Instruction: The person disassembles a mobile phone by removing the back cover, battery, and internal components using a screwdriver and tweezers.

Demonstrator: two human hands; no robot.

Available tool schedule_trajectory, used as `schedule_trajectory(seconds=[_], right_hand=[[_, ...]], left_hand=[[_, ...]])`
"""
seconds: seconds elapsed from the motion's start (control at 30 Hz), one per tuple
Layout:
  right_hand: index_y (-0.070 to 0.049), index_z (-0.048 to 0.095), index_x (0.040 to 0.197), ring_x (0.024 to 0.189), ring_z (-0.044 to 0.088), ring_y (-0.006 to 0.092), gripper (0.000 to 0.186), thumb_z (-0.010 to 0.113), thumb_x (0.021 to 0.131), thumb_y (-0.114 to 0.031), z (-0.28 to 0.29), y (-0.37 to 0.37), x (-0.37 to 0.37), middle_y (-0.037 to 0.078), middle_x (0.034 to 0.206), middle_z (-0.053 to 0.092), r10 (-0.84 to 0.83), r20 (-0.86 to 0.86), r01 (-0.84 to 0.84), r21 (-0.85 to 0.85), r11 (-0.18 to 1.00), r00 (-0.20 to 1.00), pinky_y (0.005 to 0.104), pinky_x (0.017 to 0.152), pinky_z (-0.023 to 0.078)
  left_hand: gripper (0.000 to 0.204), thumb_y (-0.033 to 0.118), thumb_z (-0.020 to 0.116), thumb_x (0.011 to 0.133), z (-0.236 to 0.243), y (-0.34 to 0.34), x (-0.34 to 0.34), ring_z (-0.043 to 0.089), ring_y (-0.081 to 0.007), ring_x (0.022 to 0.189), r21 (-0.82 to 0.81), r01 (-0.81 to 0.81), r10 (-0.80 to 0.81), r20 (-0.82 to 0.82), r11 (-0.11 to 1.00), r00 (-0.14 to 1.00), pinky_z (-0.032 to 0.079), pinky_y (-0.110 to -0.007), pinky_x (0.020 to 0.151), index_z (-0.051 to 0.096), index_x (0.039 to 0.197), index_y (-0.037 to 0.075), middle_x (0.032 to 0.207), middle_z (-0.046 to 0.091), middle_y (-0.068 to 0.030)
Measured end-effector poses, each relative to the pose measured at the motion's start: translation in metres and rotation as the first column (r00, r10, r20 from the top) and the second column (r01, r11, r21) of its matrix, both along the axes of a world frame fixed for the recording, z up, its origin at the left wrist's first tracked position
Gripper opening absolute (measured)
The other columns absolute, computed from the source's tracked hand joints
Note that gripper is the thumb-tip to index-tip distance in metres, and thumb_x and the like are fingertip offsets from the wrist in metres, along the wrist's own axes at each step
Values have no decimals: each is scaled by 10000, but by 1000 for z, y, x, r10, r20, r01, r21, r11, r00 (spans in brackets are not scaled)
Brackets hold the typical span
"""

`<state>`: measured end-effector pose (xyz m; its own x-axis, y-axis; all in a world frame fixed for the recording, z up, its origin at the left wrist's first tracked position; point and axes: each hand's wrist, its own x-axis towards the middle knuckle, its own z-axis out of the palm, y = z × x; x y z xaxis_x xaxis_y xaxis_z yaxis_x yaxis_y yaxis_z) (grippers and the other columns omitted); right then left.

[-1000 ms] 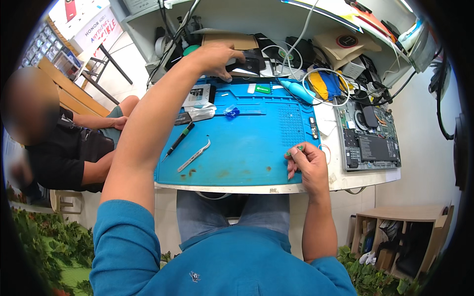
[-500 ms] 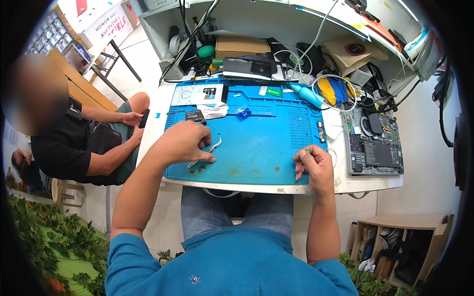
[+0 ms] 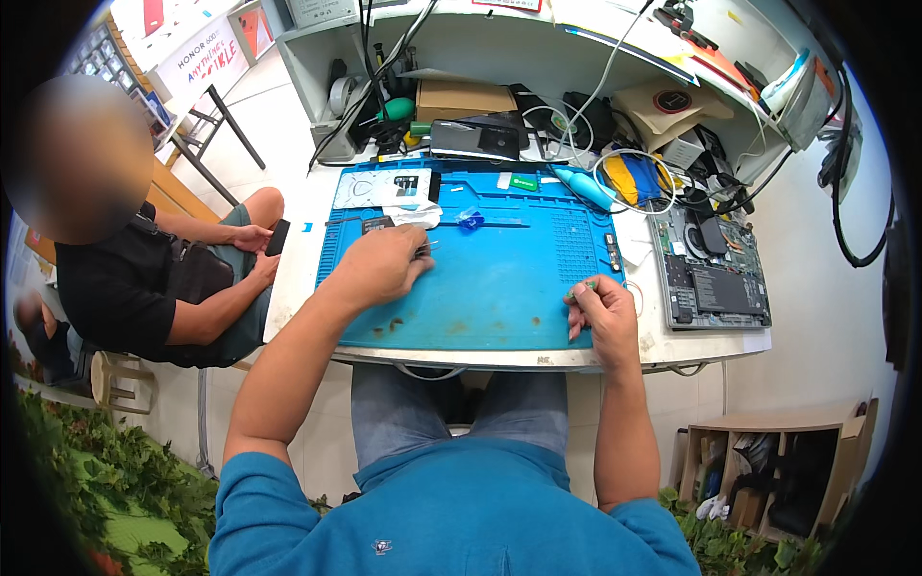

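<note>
My left hand (image 3: 384,262) is over the left part of the blue work mat (image 3: 490,298), fingers closed around metal tweezers. Only the thin tips of the tweezers (image 3: 432,244) show past the fingers; the rest is hidden by the hand. Just beyond the knuckles lies a small black box-like piece (image 3: 376,224). At the mat's right side, my right hand (image 3: 605,312) pinches a small green piece (image 3: 582,287), which looks like a bit of circuit board. A crumpled blue piece (image 3: 470,221) lies on the mat between the hands, farther back.
At the mat's back left are a white patterned panel (image 3: 382,186) and a white tissue (image 3: 415,213). A dark phone (image 3: 475,140) and a light-blue tool (image 3: 586,188) lie behind. An opened laptop (image 3: 715,278) sits at right. A person (image 3: 163,269) sits at left holding a phone.
My left hand has moved slightly away from me and right, and the tweezers that lay under it have come up off the mat with it. My right hand keeps its pinch.
</note>
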<state>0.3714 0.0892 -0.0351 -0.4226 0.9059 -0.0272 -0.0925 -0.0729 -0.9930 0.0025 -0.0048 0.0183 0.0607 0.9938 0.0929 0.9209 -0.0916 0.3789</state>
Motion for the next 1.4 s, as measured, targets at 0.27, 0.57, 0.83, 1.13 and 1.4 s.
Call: schedule_trajectory(seconds=[0.27, 0.57, 0.83, 1.13, 1.4], right_hand=[[16, 714, 987, 603, 621, 83, 209, 696, 1135, -130, 2, 0, 0, 58, 768, 703, 6, 0, -6, 17, 1000, 1000, 256, 518, 543], [14, 721, 978, 598, 621, 82, 218, 696, 1128, -143, 3, 2, 1, 54, 761, 700, 29, 6, -29, 16, 999, 1000, 260, 511, 543], [12, 727, 984, 606, 637, 84, 216, 703, 1124, -151, -2, 1, 2, 54, 762, 702, 4, 7, -4, 19, 1000, 1000, 261, 510, 546], [14, 724, 989, 606, 634, 81, 209, 708, 1126, -143, 3, -2, -1, 57, 783, 711, 21, 17, -21, 27, 999, 1000, 254, 515, 544], [26, 714, 994, 600, 623, 92, 191, 698, 1128, -111, 1, -2, 1, 59, 779, 701, -10, -4, 10, 27, 1000, 1000, 263, 519, 545]], left_hand=[[175, 206, 721, 1051, -12, 5, 7, 759, -434, 1008, -18, -55, 49, -214, 998, 976, 596, -546, 880, 693, 1137, 57, 1106, 762, -185], [258, 257, 666, 1105, 26, 93, -21, 755, -433, 1103, 10, -69, 70, -88, 998, 994, 582, -538, 961, 755, 1197, 33, 1189, 796, -226], [369, 228, 844, 972, 30, 103, 15, 743, -380, 1168, -82, 92, -91, 22, 992, 996, 596, -462, 1021, 830, 1312, 85, 1224, 786, -182], [281, 92, 804, 933, 14, 104, -25, 789, -349, 1077, 78, 41, -54, 162, 996, 985, 610, -437, 973, 865, 1207, 91, 1139, 834, -174], [428, 154, 707, 1070, 30, 109, -78, 683, -404, 1266, -61, -128, 124, -63, 990, 990, 498, -465, 1160, 755, 1488, 77, 1317, 725, -212]])
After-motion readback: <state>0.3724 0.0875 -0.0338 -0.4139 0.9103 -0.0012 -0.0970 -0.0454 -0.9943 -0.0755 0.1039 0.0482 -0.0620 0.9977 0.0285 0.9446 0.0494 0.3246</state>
